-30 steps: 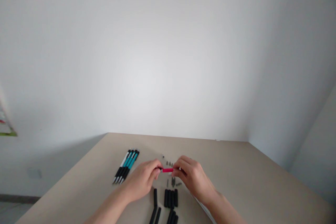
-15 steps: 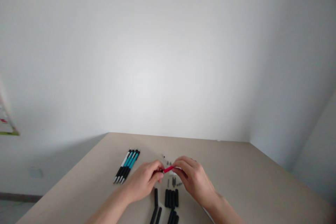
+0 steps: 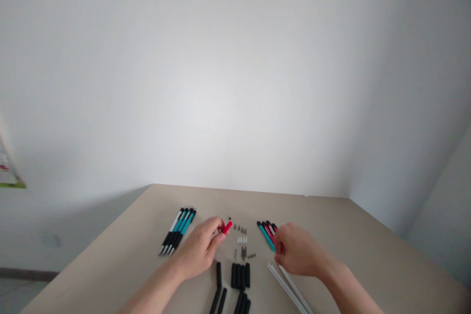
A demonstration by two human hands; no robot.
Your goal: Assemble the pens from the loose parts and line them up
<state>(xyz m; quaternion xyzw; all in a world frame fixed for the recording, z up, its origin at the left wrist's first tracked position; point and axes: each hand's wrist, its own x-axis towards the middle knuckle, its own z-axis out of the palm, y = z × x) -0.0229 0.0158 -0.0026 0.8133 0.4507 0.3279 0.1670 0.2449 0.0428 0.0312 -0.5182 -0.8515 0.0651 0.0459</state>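
My left hand (image 3: pixel 201 246) is closed on a short red pen barrel (image 3: pixel 227 227), pinched between thumb and fingers and tilted up to the right. My right hand (image 3: pixel 294 250) is closed in a curl at the near end of a row of pen barrels (image 3: pixel 265 235), coloured teal, red and white with black tops. Whatever its fingers hold is hidden from view. Long thin white tubes (image 3: pixel 287 287) lie just below my right hand. Between the hands are small grey cone tips (image 3: pixel 240 229), white plastic pieces (image 3: pixel 242 240) and small springs (image 3: pixel 243 253).
Assembled pens (image 3: pixel 177 231) in white and teal lie side by side on the left of the beige table (image 3: pixel 331 225). Black grip sleeves (image 3: pixel 240 275) sit in a row near the front, with further black tubes (image 3: pixel 218 287) beside them. A white wall (image 3: pixel 235 83) stands behind.
My right hand has let go of the red barrel and moved right to the row of pen barrels. My left hand keeps the barrel, now pointing more upward.
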